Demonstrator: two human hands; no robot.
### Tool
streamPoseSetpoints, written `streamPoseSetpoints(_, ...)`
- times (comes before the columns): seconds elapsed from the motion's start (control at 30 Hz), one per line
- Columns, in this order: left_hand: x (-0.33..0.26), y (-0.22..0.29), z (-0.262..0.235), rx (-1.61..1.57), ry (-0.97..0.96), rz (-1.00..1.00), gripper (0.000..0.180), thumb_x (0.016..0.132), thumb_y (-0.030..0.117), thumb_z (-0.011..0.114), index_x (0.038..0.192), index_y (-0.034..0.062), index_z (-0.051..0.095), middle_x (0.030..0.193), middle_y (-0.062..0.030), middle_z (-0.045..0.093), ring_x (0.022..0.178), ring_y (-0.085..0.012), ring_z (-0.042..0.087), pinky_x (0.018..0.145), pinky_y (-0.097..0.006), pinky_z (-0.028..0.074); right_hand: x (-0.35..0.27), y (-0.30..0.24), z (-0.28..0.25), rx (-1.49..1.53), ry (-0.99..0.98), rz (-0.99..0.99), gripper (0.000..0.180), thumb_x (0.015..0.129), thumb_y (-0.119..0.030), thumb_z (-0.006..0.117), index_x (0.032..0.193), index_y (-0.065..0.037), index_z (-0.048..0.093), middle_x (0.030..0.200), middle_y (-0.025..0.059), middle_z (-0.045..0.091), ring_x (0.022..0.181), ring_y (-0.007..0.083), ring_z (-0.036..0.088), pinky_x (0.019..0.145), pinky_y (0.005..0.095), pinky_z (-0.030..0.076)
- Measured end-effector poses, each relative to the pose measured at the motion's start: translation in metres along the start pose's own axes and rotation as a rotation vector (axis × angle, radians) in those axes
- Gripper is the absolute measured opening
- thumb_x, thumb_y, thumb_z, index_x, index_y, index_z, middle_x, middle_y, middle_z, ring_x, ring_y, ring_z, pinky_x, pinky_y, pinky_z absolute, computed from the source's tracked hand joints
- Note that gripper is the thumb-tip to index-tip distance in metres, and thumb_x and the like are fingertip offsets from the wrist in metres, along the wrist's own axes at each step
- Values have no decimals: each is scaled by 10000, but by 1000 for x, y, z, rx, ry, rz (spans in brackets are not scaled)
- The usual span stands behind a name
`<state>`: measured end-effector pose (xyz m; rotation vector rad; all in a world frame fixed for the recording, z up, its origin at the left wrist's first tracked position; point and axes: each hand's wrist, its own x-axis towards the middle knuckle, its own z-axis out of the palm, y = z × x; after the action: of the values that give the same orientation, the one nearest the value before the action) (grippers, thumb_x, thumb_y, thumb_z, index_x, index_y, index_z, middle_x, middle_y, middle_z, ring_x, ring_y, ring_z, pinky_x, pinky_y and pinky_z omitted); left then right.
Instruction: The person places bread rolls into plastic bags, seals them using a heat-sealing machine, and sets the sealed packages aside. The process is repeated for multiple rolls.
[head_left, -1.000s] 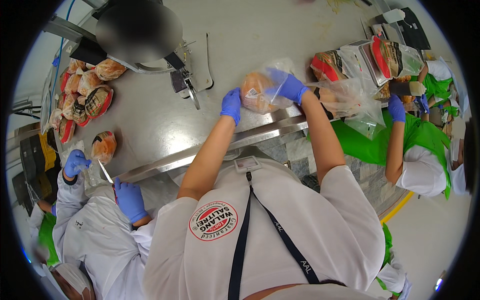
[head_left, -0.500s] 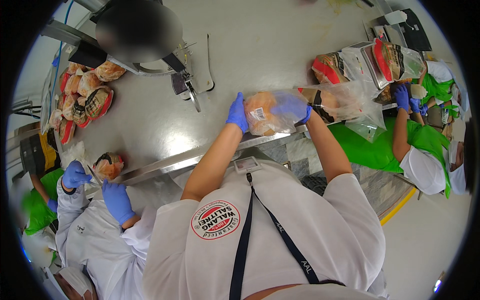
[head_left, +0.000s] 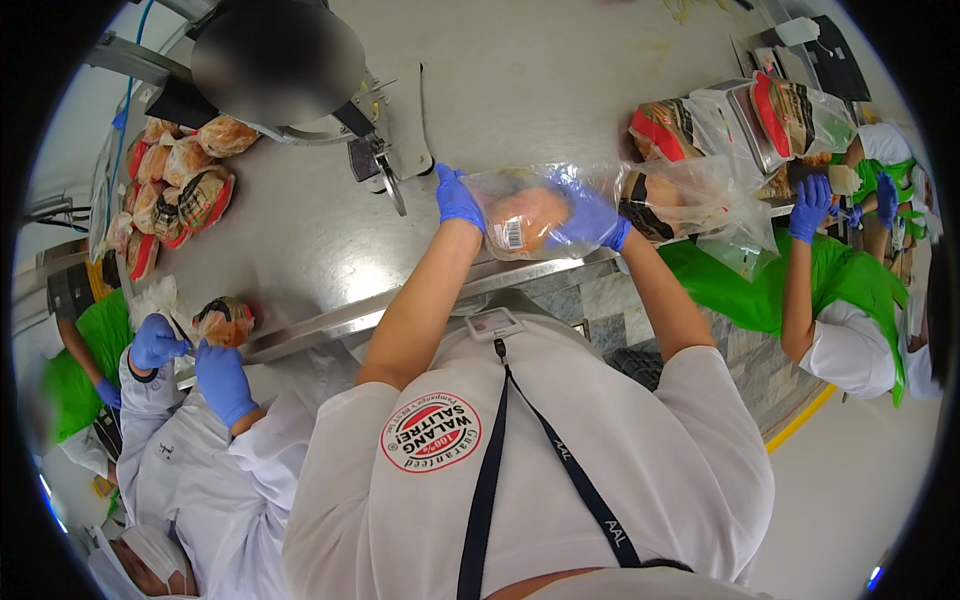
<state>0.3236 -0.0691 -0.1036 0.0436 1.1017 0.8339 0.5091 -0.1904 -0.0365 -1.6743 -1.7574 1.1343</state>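
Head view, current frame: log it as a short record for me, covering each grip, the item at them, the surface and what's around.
Item: clear bag around a rounded orange-brown food piece
Left grip: blue-gloved, at the bag's left end
Right grip: blue-gloved, seen through plastic, beside the food
Surface: metal table
Left side: pile of bagged pieces
Right side: more bagged pieces
Others: co-worker in white, left; co-worker in green apron, right

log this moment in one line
left hand: at clear bag's left end; right hand: seen through its plastic; bag: holds orange-brown item
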Motion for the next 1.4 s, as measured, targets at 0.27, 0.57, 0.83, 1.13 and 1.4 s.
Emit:
streamPoseSetpoints(0.27, -74, 14, 7, 1011, -212, 1094, 423, 734, 308, 685, 997, 51, 476, 953, -109, 471, 895, -254, 452, 783, -353, 378, 24, -28, 10, -250, 46, 11, 680, 612, -377, 727, 1136, -22, 478, 1142, 193, 509, 1062, 350, 490, 876, 388, 403)
streamPoseSetpoints(0.57, -145, -6, 9, 1498, -372, 1144, 601, 639, 234, 706, 1118, 43, 397, 1030, -182, 473, 988, -339, 468, 802, -409, 405, 26, -33, 21, 86, 214, 95, 792, 612, -415, 715, 1213, -5, 403, 1159, 243, 502, 1047, 368, 513, 872, 379, 421)
streamPoseSetpoints(0.83, -129, 16, 15, 1445, -351, 1156, 122, 769, 6, 443, 856, 60, 510, 767, -147, 543, 682, -336, 551, 643, -390, 453, 17, -54, 26, -244, 204, -59, 588, 716, -286, 671, 1204, -55, 439, 1132, 179, 522, 1025, 302, 517, 859, 359, 419)
streamPoseSetpoints(1.13, -139, 19, 20, 788, -411, 1015, 129, 733, -51, 366, 764, 18, 470, 680, -120, 494, 621, -229, 493, 610, -288, 419, 24, -86, 10, -55, 98, -197, 445, 754, -286, 629, 1091, -28, 496, 1083, 190, 521, 1035, 337, 463, 901, 379, 371)
streamPoseSetpoints(1.4, -159, 11, 35, 769, -507, 1016, 135, 720, -71, 341, 724, 13, 446, 661, -81, 428, 613, -157, 432, 594, -254, 388, 28, -73, 3, -285, 5, -170, 477, 771, -347, 601, 1120, -41, 491, 1117, 219, 500, 1001, 353, 503, 912, 379, 373)
